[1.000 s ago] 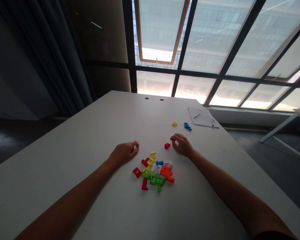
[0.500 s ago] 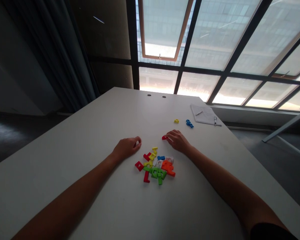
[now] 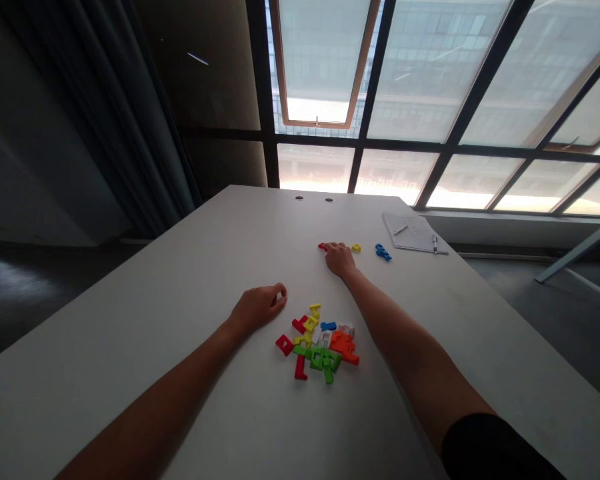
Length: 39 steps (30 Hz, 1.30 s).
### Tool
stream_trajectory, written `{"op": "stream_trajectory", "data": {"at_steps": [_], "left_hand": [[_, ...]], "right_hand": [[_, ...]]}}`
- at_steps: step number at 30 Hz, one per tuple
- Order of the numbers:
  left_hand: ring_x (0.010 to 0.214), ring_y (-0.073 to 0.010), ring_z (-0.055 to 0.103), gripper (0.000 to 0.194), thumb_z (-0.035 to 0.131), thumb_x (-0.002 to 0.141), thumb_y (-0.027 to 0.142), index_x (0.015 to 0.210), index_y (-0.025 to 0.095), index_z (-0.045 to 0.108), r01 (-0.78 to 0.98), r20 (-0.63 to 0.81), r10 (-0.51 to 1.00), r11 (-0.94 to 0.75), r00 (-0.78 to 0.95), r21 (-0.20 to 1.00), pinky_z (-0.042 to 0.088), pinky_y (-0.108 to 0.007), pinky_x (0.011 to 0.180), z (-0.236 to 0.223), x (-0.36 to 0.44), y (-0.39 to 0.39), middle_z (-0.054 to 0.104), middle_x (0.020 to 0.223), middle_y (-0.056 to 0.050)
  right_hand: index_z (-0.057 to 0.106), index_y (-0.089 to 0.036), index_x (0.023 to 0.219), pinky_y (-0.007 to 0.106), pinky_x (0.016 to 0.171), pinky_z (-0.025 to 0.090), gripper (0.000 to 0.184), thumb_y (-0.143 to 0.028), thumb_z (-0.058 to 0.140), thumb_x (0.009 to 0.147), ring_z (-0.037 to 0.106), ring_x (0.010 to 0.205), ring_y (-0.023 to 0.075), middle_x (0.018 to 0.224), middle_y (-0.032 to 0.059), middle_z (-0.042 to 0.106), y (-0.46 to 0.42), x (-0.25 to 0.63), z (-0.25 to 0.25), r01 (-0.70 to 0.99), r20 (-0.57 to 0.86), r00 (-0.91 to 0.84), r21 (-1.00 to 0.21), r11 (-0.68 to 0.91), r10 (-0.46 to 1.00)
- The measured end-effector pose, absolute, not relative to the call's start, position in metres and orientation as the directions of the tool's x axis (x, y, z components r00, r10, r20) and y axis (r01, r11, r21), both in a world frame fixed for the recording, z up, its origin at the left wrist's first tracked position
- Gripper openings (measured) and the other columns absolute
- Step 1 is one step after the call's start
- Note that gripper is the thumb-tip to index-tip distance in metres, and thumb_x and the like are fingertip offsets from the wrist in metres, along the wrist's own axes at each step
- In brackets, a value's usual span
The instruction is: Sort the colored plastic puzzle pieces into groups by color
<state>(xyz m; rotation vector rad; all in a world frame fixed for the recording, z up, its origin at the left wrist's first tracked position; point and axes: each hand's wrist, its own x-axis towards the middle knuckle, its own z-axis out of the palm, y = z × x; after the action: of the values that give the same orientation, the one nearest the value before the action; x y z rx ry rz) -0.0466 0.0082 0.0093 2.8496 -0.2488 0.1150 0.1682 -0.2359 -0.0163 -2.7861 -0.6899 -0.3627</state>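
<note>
Red piece [image 3: 322,247] far out on the surface [image 3: 220,267], apparently pinched in the grip of the right hand [image 3: 339,259]. Could skid or topple if released unevenly; could bump the yellow piece [image 3: 356,248] just beside by swinging rightward. Near the coloured pile [image 3: 317,351], loosely curled left hand [image 3: 260,305] with thumb and forefinger slightly apart, holding nothing visible.

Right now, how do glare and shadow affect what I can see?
Head view: lower window panes glare near white; head view: curtain sinks into shadow; head view: coloured pieces show distinct colours, but the red piece at the right hand shows little shape.
</note>
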Motion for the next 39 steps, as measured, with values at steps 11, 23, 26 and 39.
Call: {"op": "stream_trajectory", "data": {"at_steps": [11, 23, 26, 39], "left_hand": [[0.070, -0.0198, 0.067, 0.026, 0.049, 0.100, 0.044, 0.106, 0.028, 0.069, -0.188, 0.106, -0.164, -0.937, 0.981, 0.293, 0.042, -0.030, 0.065, 0.007, -0.045, 0.010, 0.075, 0.082, -0.001], [0.070, -0.0198, 0.067, 0.026, 0.049, 0.101, 0.044, 0.106, 0.027, 0.069, -0.194, 0.116, -0.165, -0.931, 0.979, 0.310, 0.042, -0.030, 0.066, 0.008, -0.047, 0.011, 0.075, 0.083, -0.001], [0.071, -0.0201, 0.067, 0.027, 0.049, 0.101, 0.044, 0.107, 0.027, 0.069, -0.191, 0.110, -0.165, -0.935, 0.980, 0.300, 0.041, -0.030, 0.065, 0.008, -0.047, 0.010, 0.075, 0.084, -0.002], [0.069, -0.0190, 0.065, 0.025, 0.050, 0.100, 0.044, 0.107, 0.028, 0.069, -0.199, 0.137, -0.165, -0.935, 0.977, 0.294, 0.038, -0.029, 0.064, 0.006, -0.046, 0.010, 0.074, 0.081, 0.000]], "right_hand": [[0.050, -0.018, 0.159, 0.047, 0.106, 0.046, 0.058, -0.021, 0.047, 0.100, 0.060, 0.126, 0.0339, 0.144, 0.0158, 0.067, -0.239, 0.163, -0.019, 0.399, 0.327, 0.893, -0.250, -0.882, 0.311], [0.075, -0.021, 0.122, 0.049, 0.108, 0.050, 0.028, -0.019, 0.057, 0.101, 0.064, 0.124, 0.0296, 0.133, 0.0119, 0.074, -0.281, 0.059, -0.027, 0.701, 0.355, 0.711, -0.293, -0.650, 0.607], [0.079, -0.023, 0.111, 0.049, 0.104, 0.053, 0.022, -0.018, 0.061, 0.099, 0.069, 0.115, 0.0274, 0.121, 0.0096, 0.079, -0.287, 0.044, -0.024, 0.779, 0.411, 0.623, -0.409, -0.476, 0.666], [0.076, -0.028, 0.129, 0.053, 0.116, 0.039, 0.027, -0.038, 0.061, 0.108, 0.054, 0.140, 0.0291, 0.135, 0.0050, 0.075, -0.259, -0.007, 0.027, 0.903, 0.212, 0.255, -0.400, -0.154, 0.943]]}}
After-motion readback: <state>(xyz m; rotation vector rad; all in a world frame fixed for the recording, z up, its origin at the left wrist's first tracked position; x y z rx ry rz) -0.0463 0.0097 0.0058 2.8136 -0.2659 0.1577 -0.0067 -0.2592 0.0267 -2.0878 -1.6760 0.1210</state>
